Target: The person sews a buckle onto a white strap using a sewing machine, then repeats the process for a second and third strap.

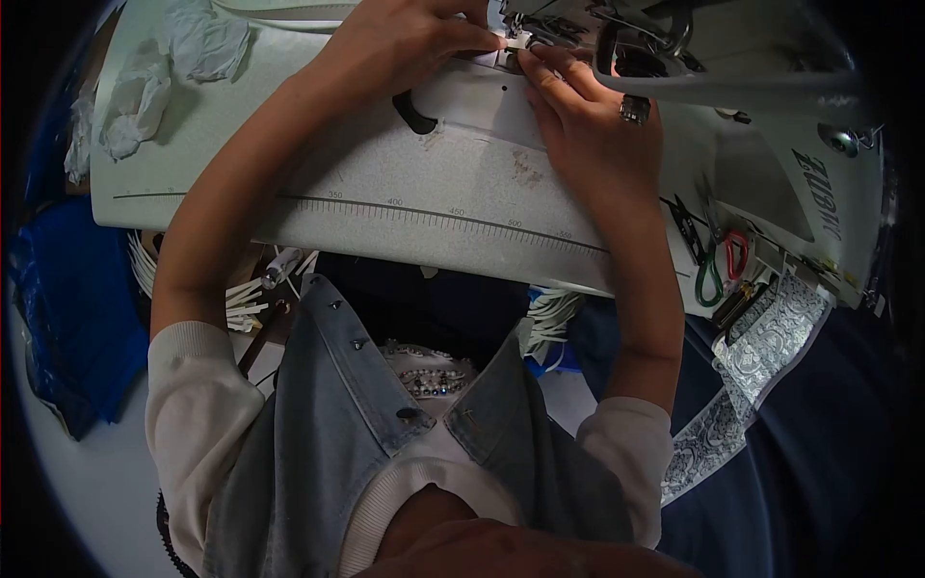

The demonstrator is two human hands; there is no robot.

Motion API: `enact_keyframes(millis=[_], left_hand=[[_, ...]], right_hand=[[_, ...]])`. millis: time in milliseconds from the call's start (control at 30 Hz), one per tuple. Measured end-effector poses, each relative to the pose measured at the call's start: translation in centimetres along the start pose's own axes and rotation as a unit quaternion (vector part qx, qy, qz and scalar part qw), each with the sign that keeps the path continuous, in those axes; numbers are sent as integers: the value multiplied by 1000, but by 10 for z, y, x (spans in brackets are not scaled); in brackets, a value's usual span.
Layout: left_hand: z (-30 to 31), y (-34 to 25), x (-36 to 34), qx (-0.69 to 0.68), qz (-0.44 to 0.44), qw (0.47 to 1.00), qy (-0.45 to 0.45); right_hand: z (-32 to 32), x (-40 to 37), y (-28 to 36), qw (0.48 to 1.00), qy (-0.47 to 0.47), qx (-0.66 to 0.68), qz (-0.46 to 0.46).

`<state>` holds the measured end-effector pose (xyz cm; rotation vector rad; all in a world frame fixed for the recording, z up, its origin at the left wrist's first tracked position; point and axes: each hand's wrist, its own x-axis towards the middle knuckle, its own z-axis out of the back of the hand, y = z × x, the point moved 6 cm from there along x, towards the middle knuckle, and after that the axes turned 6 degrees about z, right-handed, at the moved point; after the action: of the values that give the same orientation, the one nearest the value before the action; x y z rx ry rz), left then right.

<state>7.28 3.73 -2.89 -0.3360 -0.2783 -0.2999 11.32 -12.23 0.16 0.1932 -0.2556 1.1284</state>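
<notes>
Both hands meet at the needle area of a sewing machine (732,48), around its presser foot (518,40). My left hand (409,39) comes in from the left, thumb and a finger closed together beside the foot. Just right of the foot, my right hand (593,120) has its fingers drawn together with the tips close to the needle; a dark ring-like band (635,109) is on one finger. Whatever lies between the fingertips is small and pale, partly hidden, and I cannot make out its kind.
A ruler scale (424,210) runs along the white machine table (318,226). Crumpled plastic bags (207,43) lie at the far left. On the right are green-handled scissors (710,275), red-handled snips (737,252) and a hanging lace strip (771,337). Blue plastic (82,308) hangs at left.
</notes>
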Motion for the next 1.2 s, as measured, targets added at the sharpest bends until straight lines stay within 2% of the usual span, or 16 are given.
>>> enact_keyframes(millis=[33, 100, 133, 200, 433, 533, 633, 733, 767, 833, 867, 933, 1200], left_hand=[[0, 0, 0, 2, 0, 1000, -4], [-1, 0, 1, 6, 0, 1000, -13], [-1, 1, 1, 8, 0, 1000, -16], [-2, 2, 1, 14, 1, 1000, -26], [2, 1, 2, 34, 35, 996, -73], [19, -14, 11, -18, 7, 995, -98], [28, -20, 12, -50, -11, 991, -120], [18, -14, 11, -35, 45, 995, -84], [18, -14, 11, -37, 44, 995, -85], [18, -13, 10, -35, 43, 995, -88], [19, -14, 10, -34, 37, 995, -90], [20, -15, 11, -33, 30, 995, -90], [17, -14, 11, -46, 40, 995, -75]], right_hand=[[-3, 0, 0, 1000, 0, -1, 3], [1, -2, 2, 996, -88, 5, 29], [2, 0, 3, 995, -89, 4, 32], [0, 3, 2, 999, -47, -4, 8], [-10, -4, -4, 999, -32, 15, 8], [-14, -8, -12, 998, -14, 51, -43], [-5, -3, -2, 997, 60, -53, -15], [-3, -3, -2, 998, 46, -2, -31], [-4, -6, -6, 991, 36, 97, -80], [-9, -14, -9, 972, 23, 195, -125], [-10, -18, -6, 990, 39, 110, -73], [-14, -22, -4, 998, 54, 25, -22], [-2, -8, 2, 999, 40, 17, -8]])
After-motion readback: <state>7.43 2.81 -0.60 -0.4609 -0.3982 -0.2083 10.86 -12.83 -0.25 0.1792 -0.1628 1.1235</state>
